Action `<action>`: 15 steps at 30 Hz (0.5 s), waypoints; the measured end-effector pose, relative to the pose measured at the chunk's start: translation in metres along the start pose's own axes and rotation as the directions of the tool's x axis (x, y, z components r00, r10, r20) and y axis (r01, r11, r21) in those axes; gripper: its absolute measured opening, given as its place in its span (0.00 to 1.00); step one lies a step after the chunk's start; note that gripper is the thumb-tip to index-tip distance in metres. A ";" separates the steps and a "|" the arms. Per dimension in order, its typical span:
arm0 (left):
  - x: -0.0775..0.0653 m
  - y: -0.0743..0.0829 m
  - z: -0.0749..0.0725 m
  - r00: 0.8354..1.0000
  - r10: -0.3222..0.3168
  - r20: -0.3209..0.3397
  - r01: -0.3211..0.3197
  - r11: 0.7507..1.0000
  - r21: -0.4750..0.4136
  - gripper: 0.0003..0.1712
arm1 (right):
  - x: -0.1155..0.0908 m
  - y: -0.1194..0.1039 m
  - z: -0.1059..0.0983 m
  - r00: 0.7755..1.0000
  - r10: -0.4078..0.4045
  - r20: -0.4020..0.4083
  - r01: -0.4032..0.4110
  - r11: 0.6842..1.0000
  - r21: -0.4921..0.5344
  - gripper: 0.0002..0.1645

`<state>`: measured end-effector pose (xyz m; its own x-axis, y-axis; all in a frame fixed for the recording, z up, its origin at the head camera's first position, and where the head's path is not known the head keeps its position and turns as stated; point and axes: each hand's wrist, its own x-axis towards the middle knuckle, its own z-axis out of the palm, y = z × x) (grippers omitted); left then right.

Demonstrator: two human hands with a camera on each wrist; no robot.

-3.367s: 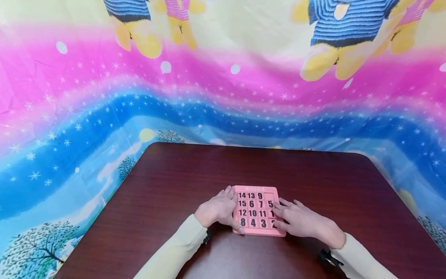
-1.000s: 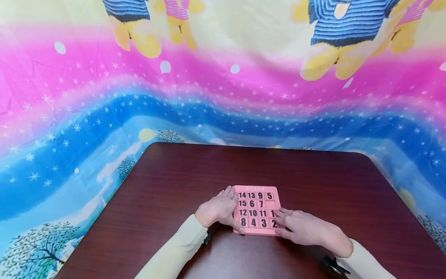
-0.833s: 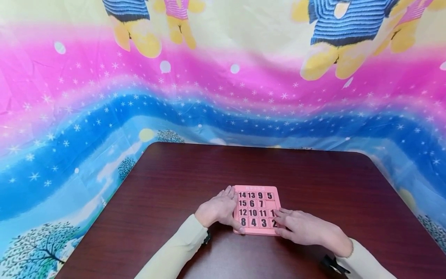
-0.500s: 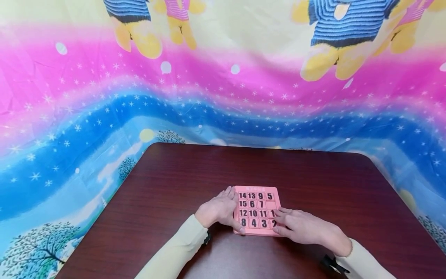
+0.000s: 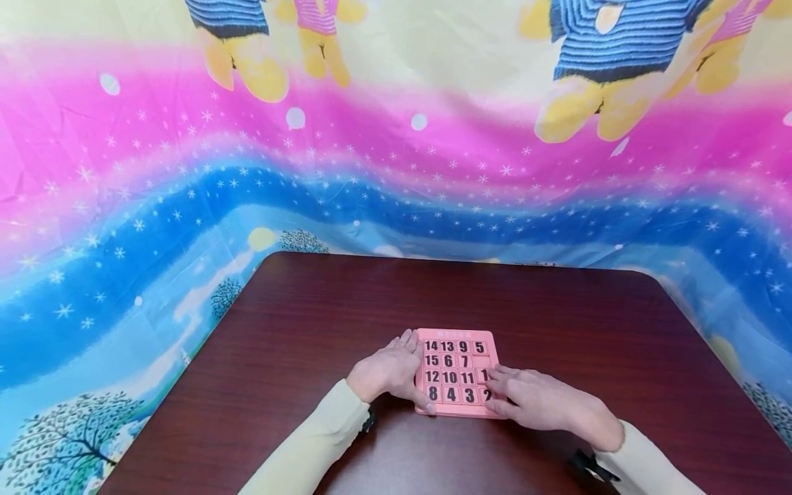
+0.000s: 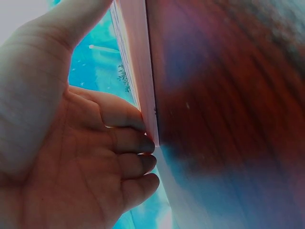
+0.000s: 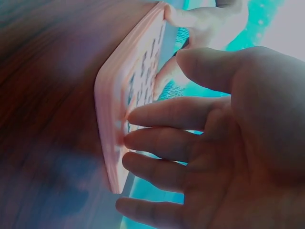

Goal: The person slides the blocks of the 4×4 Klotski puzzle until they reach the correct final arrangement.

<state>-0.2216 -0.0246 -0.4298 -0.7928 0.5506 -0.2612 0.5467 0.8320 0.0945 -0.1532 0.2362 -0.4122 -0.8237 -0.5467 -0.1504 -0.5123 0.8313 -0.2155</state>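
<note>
A pink sliding number puzzle (image 5: 454, 409) lies flat on the table. Its black-numbered tiles sit in rows, with a gap (image 5: 480, 361) under tile 5 (image 5: 479, 347) at the right side. My left hand (image 5: 390, 371) rests along the puzzle's left edge, its thumb at the near left corner. In the left wrist view its fingers (image 6: 138, 164) touch the side of the frame. From the right, my right hand (image 5: 538, 399) reaches over the edge with fairly straight fingers (image 7: 167, 113), touching the right column around tiles 1 and 2, which they partly cover.
The dark brown wooden table (image 5: 346, 302) extends around the puzzle. Behind it and at its sides hangs a colourful curtain (image 5: 383, 158) with cartoon figures and snowflakes. A black strap (image 5: 590, 467) shows at the right wrist.
Tile 5 has slid away from me into the top right corner, leaving the gap below it. My right hand has moved nearer, onto tiles 1 and 2. The left hand stays put.
</note>
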 end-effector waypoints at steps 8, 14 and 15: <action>0.000 0.001 0.000 1.000 -0.002 0.005 0.002 1.000 -0.008 0.75 | 0.003 -0.001 0.001 1.000 0.013 0.025 -0.014 1.000 0.005 0.30; 0.000 0.000 0.000 1.000 0.003 0.006 -0.003 1.000 -0.010 0.75 | 0.012 0.002 0.001 0.999 0.032 -0.003 -0.032 0.999 -0.006 0.31; 0.000 0.000 0.001 1.000 0.003 0.003 -0.003 1.000 -0.008 0.75 | 0.013 0.003 0.002 0.999 0.031 -0.010 -0.031 0.999 -0.009 0.31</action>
<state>-0.2220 -0.0247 -0.4304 -0.7903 0.5532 -0.2636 0.5470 0.8307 0.1034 -0.1653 0.2313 -0.4163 -0.8418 -0.5193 -0.1474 -0.4884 0.8490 -0.2018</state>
